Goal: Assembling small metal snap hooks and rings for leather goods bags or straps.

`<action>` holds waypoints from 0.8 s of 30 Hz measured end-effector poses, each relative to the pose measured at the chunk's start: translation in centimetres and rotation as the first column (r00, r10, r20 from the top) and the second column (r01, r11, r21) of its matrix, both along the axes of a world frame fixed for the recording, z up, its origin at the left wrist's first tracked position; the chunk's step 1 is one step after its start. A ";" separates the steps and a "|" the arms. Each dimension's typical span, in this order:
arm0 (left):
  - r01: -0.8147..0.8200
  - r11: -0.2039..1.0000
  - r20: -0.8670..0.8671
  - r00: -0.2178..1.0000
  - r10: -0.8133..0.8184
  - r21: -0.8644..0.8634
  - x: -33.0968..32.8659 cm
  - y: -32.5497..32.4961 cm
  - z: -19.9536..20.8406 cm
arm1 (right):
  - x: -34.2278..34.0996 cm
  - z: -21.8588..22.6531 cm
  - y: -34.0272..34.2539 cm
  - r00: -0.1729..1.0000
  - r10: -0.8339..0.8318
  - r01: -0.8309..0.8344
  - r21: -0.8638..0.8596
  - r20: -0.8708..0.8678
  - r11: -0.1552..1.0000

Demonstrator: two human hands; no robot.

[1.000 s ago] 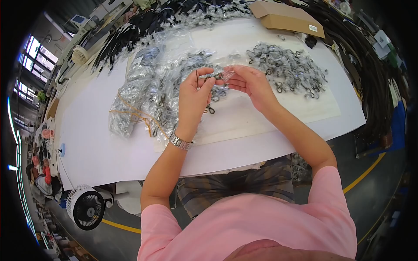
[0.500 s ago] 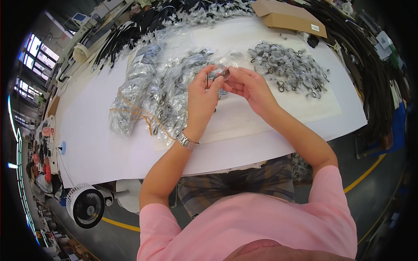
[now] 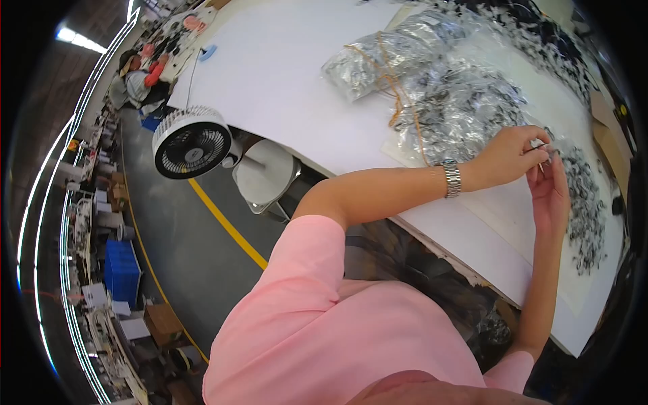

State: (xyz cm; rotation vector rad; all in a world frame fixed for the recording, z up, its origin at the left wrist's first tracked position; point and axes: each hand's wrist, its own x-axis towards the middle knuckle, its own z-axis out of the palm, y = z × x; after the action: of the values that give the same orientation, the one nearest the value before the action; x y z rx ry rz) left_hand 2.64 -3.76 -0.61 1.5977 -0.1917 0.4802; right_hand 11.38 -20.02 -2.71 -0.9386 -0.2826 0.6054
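Note:
Over the right part of the white table (image 3: 290, 67), my left hand (image 3: 506, 156) and my right hand (image 3: 550, 196) meet at the fingertips. Both are closed, pinching a small metal piece in clear plastic (image 3: 538, 144); its exact kind is too small to make out. A metal-band watch (image 3: 451, 177) is on my left wrist. Just beyond my left hand lie clear plastic bags of small metal pieces (image 3: 459, 101), with an orange cord (image 3: 395, 91) trailing over them. To the right of my right hand spreads a loose heap of dark metal rings in plastic wraps (image 3: 586, 212).
A white and black fan (image 3: 192, 145) and a round stool (image 3: 264, 177) stand by the table's near left edge. A cardboard box (image 3: 607, 135) sits at the far right. Another person (image 3: 143, 81) sits at the far left. A blue crate (image 3: 123, 270) stands across the aisle.
The view has swung left, so the table and my hands now appear farther right. My hands remain together at the small piece, both still pinching.

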 end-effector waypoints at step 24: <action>0.126 0.992 -0.107 0.986 -0.125 0.003 -1.2 3.9 0.8 | 0.2 2.1 0.8 0.853 0.520 -0.522 -0.093 -0.044 0.848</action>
State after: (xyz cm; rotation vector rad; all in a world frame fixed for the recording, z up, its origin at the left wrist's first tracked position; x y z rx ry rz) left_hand 1.44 0.14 0.16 1.6052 -0.2125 0.2960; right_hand 11.61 -19.22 -0.60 -0.9563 -0.5040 1.1393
